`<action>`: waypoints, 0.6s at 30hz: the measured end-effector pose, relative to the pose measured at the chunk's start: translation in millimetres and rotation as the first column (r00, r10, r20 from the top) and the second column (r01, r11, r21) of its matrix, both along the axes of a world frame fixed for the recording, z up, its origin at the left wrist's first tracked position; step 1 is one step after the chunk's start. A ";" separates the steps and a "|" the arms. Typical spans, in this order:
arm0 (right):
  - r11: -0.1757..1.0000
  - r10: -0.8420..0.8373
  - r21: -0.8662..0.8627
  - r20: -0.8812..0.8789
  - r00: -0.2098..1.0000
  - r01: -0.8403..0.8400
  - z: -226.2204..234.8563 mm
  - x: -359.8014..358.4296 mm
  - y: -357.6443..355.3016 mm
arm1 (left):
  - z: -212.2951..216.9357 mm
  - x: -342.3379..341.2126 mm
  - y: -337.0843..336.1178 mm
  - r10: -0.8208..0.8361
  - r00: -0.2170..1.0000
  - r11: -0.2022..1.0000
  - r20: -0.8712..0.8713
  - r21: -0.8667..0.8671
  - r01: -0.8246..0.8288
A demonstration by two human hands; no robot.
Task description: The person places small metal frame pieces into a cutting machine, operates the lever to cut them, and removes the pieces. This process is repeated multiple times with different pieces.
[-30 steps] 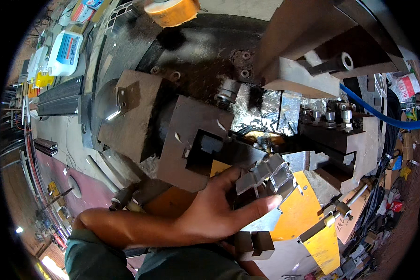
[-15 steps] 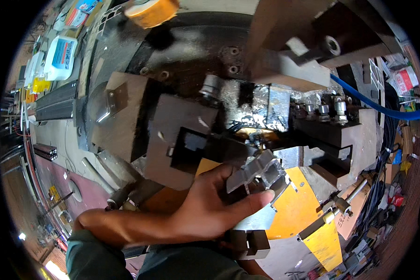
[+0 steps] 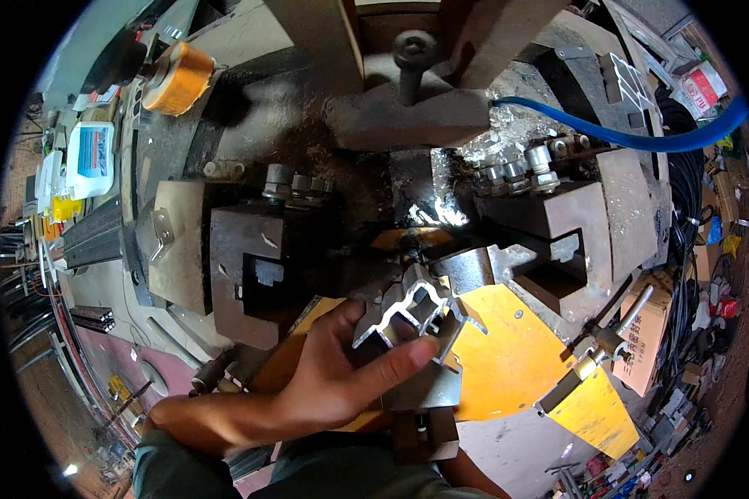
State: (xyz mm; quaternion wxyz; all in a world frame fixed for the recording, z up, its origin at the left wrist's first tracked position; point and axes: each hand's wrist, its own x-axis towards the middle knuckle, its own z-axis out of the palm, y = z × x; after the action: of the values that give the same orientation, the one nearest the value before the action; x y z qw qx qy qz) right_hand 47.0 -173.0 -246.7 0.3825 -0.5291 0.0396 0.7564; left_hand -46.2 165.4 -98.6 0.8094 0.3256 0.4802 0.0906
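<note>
My left hand (image 3: 354, 366) reaches in from the lower left, closed around a short piece of silver metal profile (image 3: 404, 320) with a hollow, stepped cross-section. My thumb lies along its near side and the fingers curl round its far left side. The profile's cut end faces up, over the middle of a machine with yellow plates (image 3: 499, 349). Just below it are a grey metal block (image 3: 424, 391) and a dark slotted block (image 3: 424, 437). Only a bit of my right arm (image 3: 474, 476) shows at the lower edge; the right hand is hidden.
Dark steel clamp blocks (image 3: 233, 241) with bolts flank the centre. Behind stands a heavy block (image 3: 408, 116) with a large bolt. A blue hose (image 3: 632, 137) crosses at the upper right. An orange roller (image 3: 179, 79) and a white jug (image 3: 91, 158) are at the left.
The view has turned, so the machine now appears more square-on. My left hand still holds the profile, which appears lower and farther left, its cut end now clearer.
</note>
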 end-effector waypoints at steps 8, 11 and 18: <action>0.996 -0.040 0.076 -0.039 0.998 0.042 5.2 13.9 -20.8 | 11.7 5.1 -14.0 0.154 0.988 0.984 -0.003 0.096 -0.153; 1.000 0.004 0.023 0.046 0.999 -0.005 -15.8 34.9 -68.7 | 22.3 -10.1 -21.1 0.033 0.998 0.983 -0.057 0.185 -0.022; 0.993 -0.061 -0.041 0.606 0.793 0.108 -45.4 77.5 -161.2 | 75.1 -67.3 -85.8 0.227 0.954 0.789 -0.196 0.611 -0.062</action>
State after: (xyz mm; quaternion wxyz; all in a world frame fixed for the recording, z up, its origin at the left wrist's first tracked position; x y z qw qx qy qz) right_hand 124.5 -334.2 -292.1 0.3888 -0.7540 -0.0329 0.5284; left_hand -113.5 79.5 -23.5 0.5860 0.5350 0.5521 0.2562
